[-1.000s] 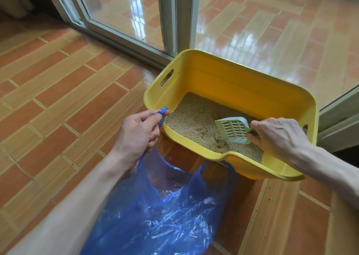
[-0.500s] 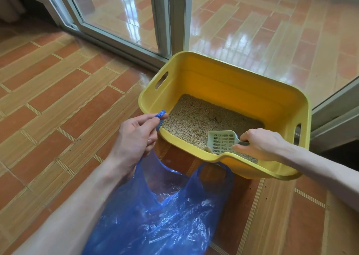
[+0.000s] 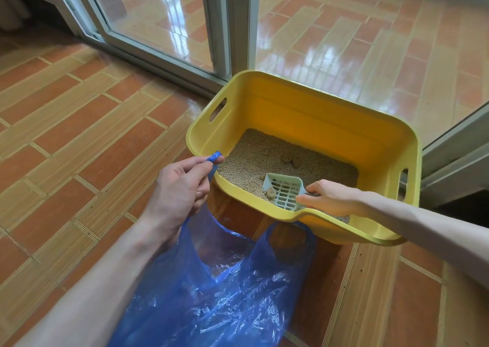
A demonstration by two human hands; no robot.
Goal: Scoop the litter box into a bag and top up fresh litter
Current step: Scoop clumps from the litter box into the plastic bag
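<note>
A yellow litter box [image 3: 330, 113] stands on the tiled floor with a thin layer of beige litter [image 3: 254, 158] and a few clumps [image 3: 289, 159] in it. My right hand [image 3: 333, 197] grips the handle of a pale green slotted scoop [image 3: 284, 191] over the box's near rim; one clump [image 3: 270, 192] lies in the scoop. My left hand [image 3: 180, 188] pinches one handle of a blue plastic bag [image 3: 225, 293], holding it up beside the box's left corner. The bag spreads open on the floor in front of the box.
Sliding glass doors with grey frames [image 3: 225, 29] stand just behind the box, and a further frame [image 3: 455, 156] runs at the right. Orange-brown floor tiles [image 3: 79, 135] extend to the left. A few litter grains lie on the floor near the box's right front.
My right hand has drawn the scoop toward the near rim of the box and raised it, with a clump now lying in it. My left hand still holds the bag handle.
</note>
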